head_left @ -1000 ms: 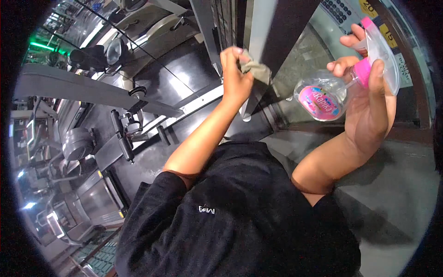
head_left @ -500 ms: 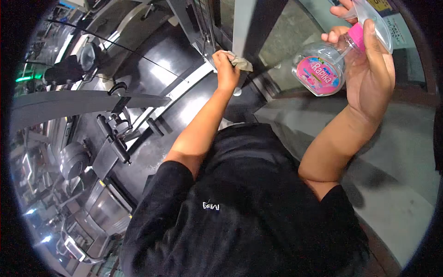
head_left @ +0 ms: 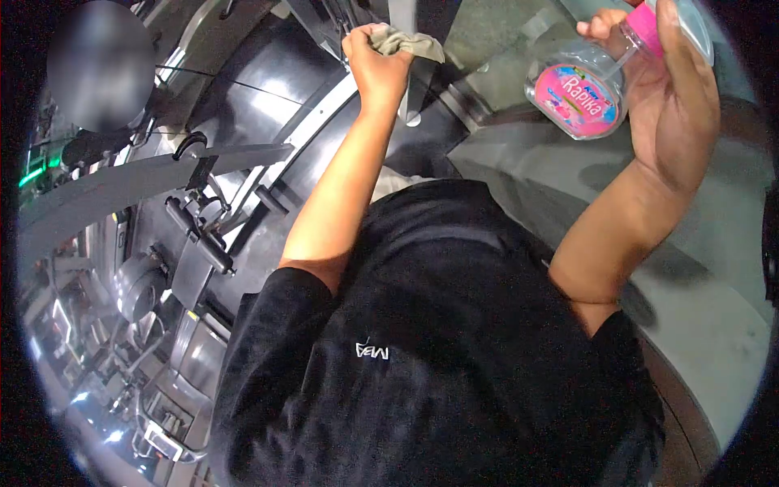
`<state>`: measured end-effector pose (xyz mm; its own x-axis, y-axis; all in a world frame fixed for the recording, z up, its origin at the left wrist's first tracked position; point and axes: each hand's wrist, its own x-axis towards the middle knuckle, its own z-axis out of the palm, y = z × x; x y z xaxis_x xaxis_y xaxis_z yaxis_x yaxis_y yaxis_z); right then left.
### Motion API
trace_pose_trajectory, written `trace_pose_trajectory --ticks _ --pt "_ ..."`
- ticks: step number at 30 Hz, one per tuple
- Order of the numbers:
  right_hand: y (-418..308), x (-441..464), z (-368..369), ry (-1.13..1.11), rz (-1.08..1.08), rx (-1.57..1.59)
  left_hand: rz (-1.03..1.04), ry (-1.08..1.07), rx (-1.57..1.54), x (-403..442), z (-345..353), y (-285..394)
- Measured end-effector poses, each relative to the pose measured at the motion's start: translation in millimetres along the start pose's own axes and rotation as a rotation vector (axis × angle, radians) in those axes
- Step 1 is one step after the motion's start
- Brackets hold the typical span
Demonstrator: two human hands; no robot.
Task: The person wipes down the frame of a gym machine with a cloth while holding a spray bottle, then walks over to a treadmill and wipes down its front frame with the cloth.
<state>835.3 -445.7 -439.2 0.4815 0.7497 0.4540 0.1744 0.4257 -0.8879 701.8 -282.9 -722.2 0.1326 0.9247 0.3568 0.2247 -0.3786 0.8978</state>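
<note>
My left hand (head_left: pixel 380 75) is closed on a crumpled beige cloth (head_left: pixel 415 45), near the top middle of the head view. The cloth is beside a grey upright post (head_left: pixel 414 97) of a metal frame, and whether it touches the post I cannot tell. Over on the right, my right hand (head_left: pixel 680 109) grips a clear spray bottle (head_left: pixel 578 101) by its neck. The bottle has a pink collar and a pink "Rapika" label, and it is tilted. Its spray head is partly behind my fingers and cut off by the view's edge.
Gym equipment fills the left side, with a long grey beam (head_left: pixel 114 191), padded rollers (head_left: pixel 199 235) and a thin cable (head_left: pixel 235 85). A white floor rail (head_left: pixel 324 109) crosses the dark floor. A blurred oval patch covers the upper left.
My left hand and the cloth have moved up and slightly left in view. My right hand with the spray bottle has shifted up and a little right. Both grips stay the same.
</note>
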Motion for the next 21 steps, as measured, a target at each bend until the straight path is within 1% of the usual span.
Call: trace_pose_trajectory --ticks 3,4,5,6,9,10,12,13,14,15,16,17,18,19,21 --pt "10.1 -4.7 -5.2 -0.017 -0.035 -0.103 -0.131 -0.050 0.077 -16.8 14.7 -26.7" --pt "11.0 -5.2 -8.9 -0.025 -0.031 -0.108 -0.164 -0.085 0.130 -24.9 19.6 -38.9" --pt "12.0 -5.7 -12.7 -0.034 -0.028 -0.112 -0.258 -0.116 0.171 -30.5 27.0 -52.8" --pt "10.4 -6.2 -16.3 -0.034 0.007 -0.076 -0.283 -0.140 0.193 -38.2 32.6 -66.5" --pt "-0.3 -12.4 -20.1 0.000 0.107 -0.011 -0.324 -0.168 0.235 -47.6 51.7 -105.4" --pt "-2.5 -12.7 -24.5 -0.012 0.116 -0.032 -0.276 -0.132 0.187 -48.9 60.5 -126.4" --pt "-1.5 -12.3 -40.6 -0.067 0.107 -0.104 -0.293 -0.156 0.191 -48.2 60.7 -129.4" --pt "0.0 -10.8 -42.4 -0.064 0.116 -0.123 -0.256 -0.136 0.199 -45.2 54.2 -107.4" --pt "1.1 -9.3 -44.2 -0.061 0.124 -0.142 -0.256 -0.182 0.145 -41.8 41.8 -88.2" --pt "-1.2 -11.5 -39.2 -0.014 0.163 -0.127 -0.121 -0.080 0.239 -46.9 46.0 -111.0" --pt "-3.4 -11.3 -34.8 0.029 0.195 -0.106 -0.161 -0.108 0.084 -40.2 38.3 -99.0" --pt "-5.7 -8.6 -37.8 -0.006 0.184 -0.082 -0.103 -0.097 0.142 -35.4 22.2 -57.6" --pt "-9.9 -5.7 -35.1 0.013 0.189 -0.079 -0.138 -0.075 0.045 -29.7 13.9 -30.8" --pt "-9.1 -4.8 -33.1 0.019 0.182 -0.029 -0.040 -0.074 0.070 -18.6 4.5 -22.6" --pt "-10.1 -3.2 -27.6 0.032 0.171 0.027 0.032 -0.002 -0.092 8.6 -9.5 28.1"
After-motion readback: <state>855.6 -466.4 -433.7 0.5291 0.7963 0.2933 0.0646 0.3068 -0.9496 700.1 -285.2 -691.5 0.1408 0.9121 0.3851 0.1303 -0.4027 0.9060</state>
